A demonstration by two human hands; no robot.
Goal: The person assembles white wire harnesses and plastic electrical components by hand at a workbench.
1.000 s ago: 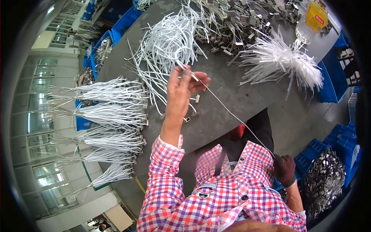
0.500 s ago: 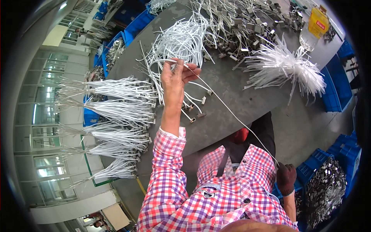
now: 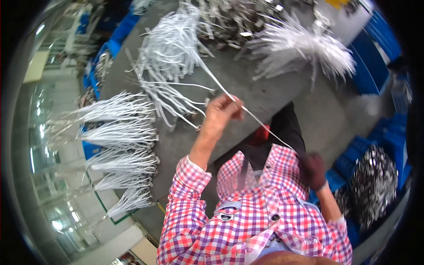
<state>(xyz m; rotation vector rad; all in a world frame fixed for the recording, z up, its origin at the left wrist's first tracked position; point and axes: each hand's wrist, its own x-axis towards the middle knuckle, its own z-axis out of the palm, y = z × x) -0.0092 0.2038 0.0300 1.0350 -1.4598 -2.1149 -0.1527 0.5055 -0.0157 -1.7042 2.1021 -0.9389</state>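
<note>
My bare left hand is closed over the dark table, pinching a long white wire. Past my fingers, a thicker white length runs up to a tangled heap of white sleeved wires. The thinner stretch slants down to my right hand, which wears a dark red glove. That hand is blurred, but the taut wire ends at its closed fingers beside my checked shirt. Loose white wires with small metal ends lie left of my left hand.
Several bundles of white wires line the table's left edge. Clear plastic strips fan out at the far right, beside metal-ended wires. Blue crates stand right of the table. Shiny metal pieces are heaped at the lower right.
My left hand has moved right and nearer, away from the heap, along with the white wire. My right hand has shifted slightly left and up. The whole view has also shifted.
</note>
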